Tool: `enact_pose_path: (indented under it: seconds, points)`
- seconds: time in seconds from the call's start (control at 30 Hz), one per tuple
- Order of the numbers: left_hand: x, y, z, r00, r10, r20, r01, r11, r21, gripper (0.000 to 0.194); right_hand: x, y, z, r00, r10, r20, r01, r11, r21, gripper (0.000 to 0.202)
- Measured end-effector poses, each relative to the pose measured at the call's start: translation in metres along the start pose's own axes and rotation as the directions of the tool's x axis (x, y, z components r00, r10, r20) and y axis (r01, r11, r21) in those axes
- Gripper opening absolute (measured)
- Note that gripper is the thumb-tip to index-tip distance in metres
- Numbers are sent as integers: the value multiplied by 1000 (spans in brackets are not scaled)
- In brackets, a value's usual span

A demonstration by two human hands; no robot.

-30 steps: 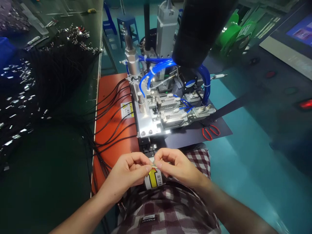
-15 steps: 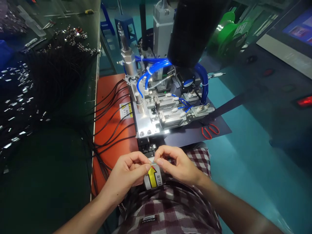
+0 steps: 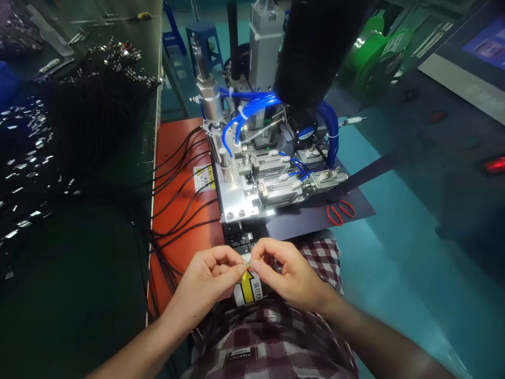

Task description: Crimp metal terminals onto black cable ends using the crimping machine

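My left hand (image 3: 216,271) and my right hand (image 3: 278,266) meet fingertip to fingertip at the front of the machine (image 3: 236,195). Each is closed in a pinch. Between the fingertips shows a tiny bit of fine wire ends (image 3: 248,267), too small to make out fully. Just below the fingers lies a white label with a yellow arrow (image 3: 247,288). Several black cables (image 3: 185,210) run from the left into the machine's side, across an orange plate (image 3: 173,152).
A dark bench (image 3: 79,295) on the left bears a heap of black cables (image 3: 94,116) with shiny metal ends. Red-handled scissors (image 3: 341,212) lie on the machine's dark base. Blue air hoses (image 3: 256,108) arch over it. A green spool (image 3: 369,45) and a blue stool (image 3: 203,39) stand behind.
The fingertips of both hands have drawn slightly closer together, and less of the wire ends shows between them. Both hands otherwise stay in nearly the same place.
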State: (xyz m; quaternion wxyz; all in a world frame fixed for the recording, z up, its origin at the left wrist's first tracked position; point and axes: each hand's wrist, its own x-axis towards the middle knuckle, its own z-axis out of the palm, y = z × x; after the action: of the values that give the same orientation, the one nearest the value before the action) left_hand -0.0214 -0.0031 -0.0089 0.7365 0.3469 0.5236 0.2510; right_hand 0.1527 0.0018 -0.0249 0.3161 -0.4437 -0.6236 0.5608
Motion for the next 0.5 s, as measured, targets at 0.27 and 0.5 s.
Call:
enact_pose_path:
  seconds: [0.27, 0.5]
  points:
    - [1, 1, 1, 999, -52, -8, 51, 994, -94, 18, -2, 8, 6, 988, 152, -29, -143, 967, 212, 11]
    - [0, 0, 1, 999, -34, 1, 34, 996, -87, 21, -3, 3, 11, 983, 141, -118, -125, 983, 135, 11]
